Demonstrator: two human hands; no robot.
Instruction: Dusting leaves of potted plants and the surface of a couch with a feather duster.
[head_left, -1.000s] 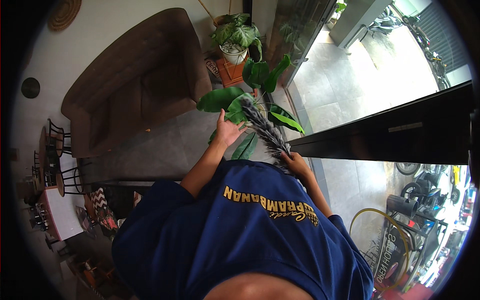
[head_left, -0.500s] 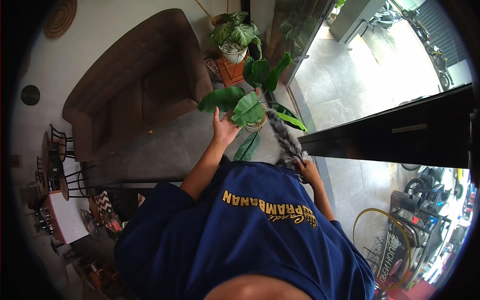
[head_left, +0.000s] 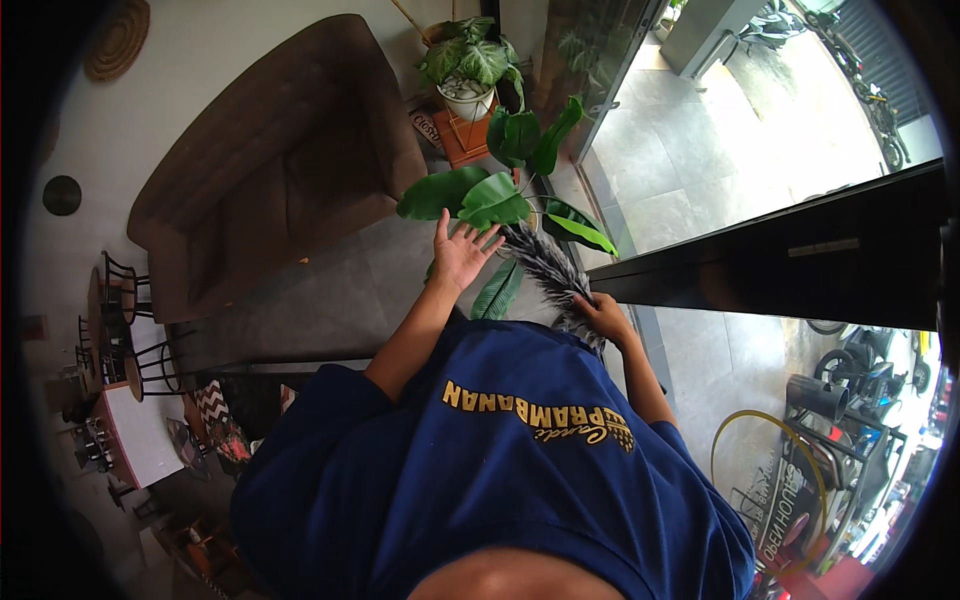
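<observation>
A potted plant with broad green leaves (head_left: pixel 494 199) stands in front of me. My left hand (head_left: pixel 462 257) is palm up with fingers spread, at the near edge of the leaves; whether a fingertip touches one I cannot tell. My right hand (head_left: pixel 603 318) is closed around a fluffy grey feather duster (head_left: pixel 556 272). The duster slants up and left, its tip next to the near leaf and close to my left fingers. It covers most of the plant's pot. A lower leaf (head_left: pixel 497 291) hangs between my hands.
A brown sofa (head_left: pixel 270 180) stands on the left. Behind the plant, a white pot (head_left: pixel 467 104) with another leafy plant sits on an orange-brown stand (head_left: pixel 463 140). A glass door with a dark frame (head_left: pixel 780 265) is on the right, motorbikes beyond it. Chairs and a table are at far left.
My right hand has moved up and slightly left, bringing the duster's tip leftward under the near leaf. My left hand has shifted slightly right, its fingers now more spread and in fuller view.
</observation>
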